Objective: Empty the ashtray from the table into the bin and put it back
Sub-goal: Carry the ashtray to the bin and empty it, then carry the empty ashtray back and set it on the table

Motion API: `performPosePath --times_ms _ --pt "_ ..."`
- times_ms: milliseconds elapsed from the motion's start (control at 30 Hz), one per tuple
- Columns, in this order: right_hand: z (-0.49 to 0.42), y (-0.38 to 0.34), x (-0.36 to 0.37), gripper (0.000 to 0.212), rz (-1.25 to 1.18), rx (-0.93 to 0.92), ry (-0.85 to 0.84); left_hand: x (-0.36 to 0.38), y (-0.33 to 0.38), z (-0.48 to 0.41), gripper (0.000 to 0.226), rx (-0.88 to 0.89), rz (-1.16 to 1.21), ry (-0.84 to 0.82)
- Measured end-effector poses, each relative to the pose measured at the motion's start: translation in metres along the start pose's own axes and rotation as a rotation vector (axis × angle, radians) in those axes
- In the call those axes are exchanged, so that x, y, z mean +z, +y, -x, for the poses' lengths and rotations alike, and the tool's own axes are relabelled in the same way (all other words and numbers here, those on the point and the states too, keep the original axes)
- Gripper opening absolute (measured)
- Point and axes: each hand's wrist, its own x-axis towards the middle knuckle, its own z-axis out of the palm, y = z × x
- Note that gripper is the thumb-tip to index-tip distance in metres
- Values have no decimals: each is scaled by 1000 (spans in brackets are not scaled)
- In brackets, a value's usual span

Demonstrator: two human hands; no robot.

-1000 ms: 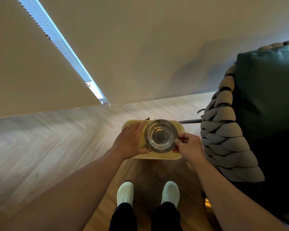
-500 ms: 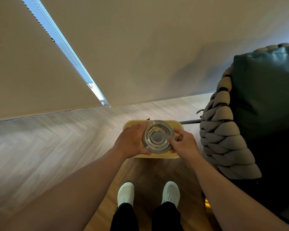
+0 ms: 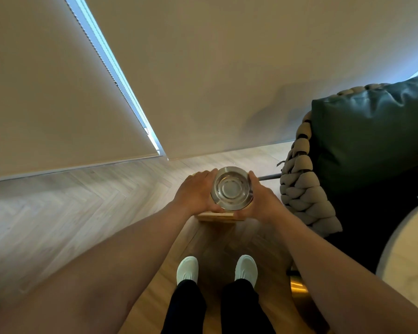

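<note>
both hands grip round steel ashtray (ridged) over wood bin.

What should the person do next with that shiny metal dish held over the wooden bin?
Probably lift the ashtray away and carry it back to the table. Both the left hand and right hand hold it over the bin, and the surface facing the camera looks bare.

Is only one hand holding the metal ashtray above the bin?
No: the left hand and the right hand both grip the ashtray, one on each side, over the bin.
</note>
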Motion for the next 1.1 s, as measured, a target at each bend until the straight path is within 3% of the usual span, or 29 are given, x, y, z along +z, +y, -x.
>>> performPosePath --times_ms 400,733,833,1100 --pt "116 -82 -24 108 32 3 77 -83 62 98 101 32 9 1" --pt "177 -112 -26 118 68 47 179 -120 89 138 92 172 4 66" --pt "186 -109 -23 126 69 87 208 -122 94 141 89 203 20 50" --pt "221 -96 7 121 20 169 297 -112 109 159 93 334 100 -29"
